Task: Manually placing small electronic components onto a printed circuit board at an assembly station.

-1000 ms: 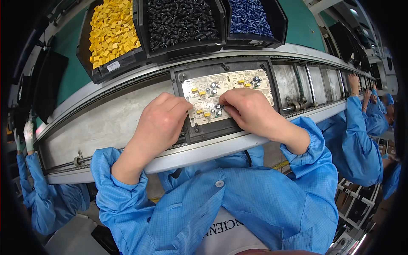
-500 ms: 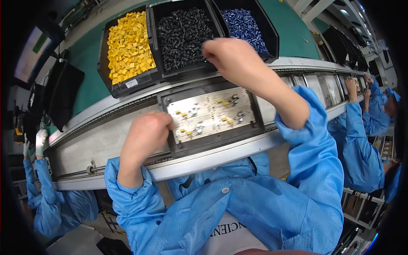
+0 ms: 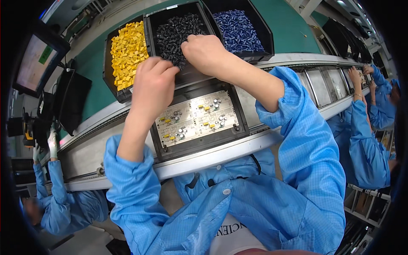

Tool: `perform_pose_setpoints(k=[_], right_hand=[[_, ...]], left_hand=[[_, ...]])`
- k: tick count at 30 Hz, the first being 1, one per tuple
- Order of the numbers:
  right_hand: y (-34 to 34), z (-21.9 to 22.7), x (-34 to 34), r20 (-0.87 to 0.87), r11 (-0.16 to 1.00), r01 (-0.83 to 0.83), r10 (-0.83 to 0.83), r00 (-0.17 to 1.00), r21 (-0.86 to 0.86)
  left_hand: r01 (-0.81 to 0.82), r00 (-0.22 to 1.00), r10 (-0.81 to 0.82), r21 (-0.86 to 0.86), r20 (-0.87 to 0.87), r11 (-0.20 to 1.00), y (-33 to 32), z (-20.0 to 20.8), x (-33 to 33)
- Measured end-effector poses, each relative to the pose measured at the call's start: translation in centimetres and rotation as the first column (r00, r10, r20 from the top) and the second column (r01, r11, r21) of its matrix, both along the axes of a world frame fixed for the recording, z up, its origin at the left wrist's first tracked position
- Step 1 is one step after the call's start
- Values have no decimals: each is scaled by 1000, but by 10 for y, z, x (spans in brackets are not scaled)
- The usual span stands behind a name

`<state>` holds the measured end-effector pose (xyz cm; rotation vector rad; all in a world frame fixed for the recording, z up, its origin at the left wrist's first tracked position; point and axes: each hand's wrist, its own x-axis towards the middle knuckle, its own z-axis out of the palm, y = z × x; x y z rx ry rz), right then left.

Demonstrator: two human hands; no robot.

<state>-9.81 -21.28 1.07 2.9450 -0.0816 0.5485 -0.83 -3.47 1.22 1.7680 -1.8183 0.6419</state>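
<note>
My step, as I judge it, is picking parts from the bins to place on the board (image 3: pixel 197 117). My right hand (image 3: pixel 206 55) reaches into the middle bin (image 3: pixel 204 17), fingertips bunched at the black parts (image 3: pixel 174 32). Its grip looks drawn in, but the fingers hide what lies between them, so I can't tell whether I've got a part. My left hand (image 3: pixel 155 80) hangs by the front of the middle bin and the one of yellow parts (image 3: pixel 127 55), fingers curled and a little blurred; I can't read that grip either.

The board lies in its black frame (image 3: pixel 204 143) on the rail line, just below the bins, with neither hand working on it. It already bears four clusters of yellow blocks and small round parts. Blue parts (image 3: pixel 238 32) fill the bin to the right, and all three bins stand on the green counter (image 3: pixel 289 29).

To my mind the next move calls for a light pinch that singles out one black part from the heap, then a lift clear of the bin's front wall and a turn of its legs towards the board.
</note>
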Motion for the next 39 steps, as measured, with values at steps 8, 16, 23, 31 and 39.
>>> perform_pose_setpoints(k=[8,16,23,31,39], right_hand=[[13,17,-60,173,874,-170,101,980,454],[10,-14,-87,-256,631,102,157,954,769],[5,-15,-84,-464,796,257,33,885,547],[10,-7,-80,-557,821,324,-9,831,470],[10,-7,-80,-567,831,359,-66,821,424]], left_hand=[[-236,952,179,226,247,945,-39,-6,6],[-67,998,67,51,3,996,-34,-4,4],[-18,971,11,-26,-239,999,10,-8,-33],[-48,887,60,39,-457,998,31,-34,-21],[-52,871,78,65,-486,996,34,-35,-18]])
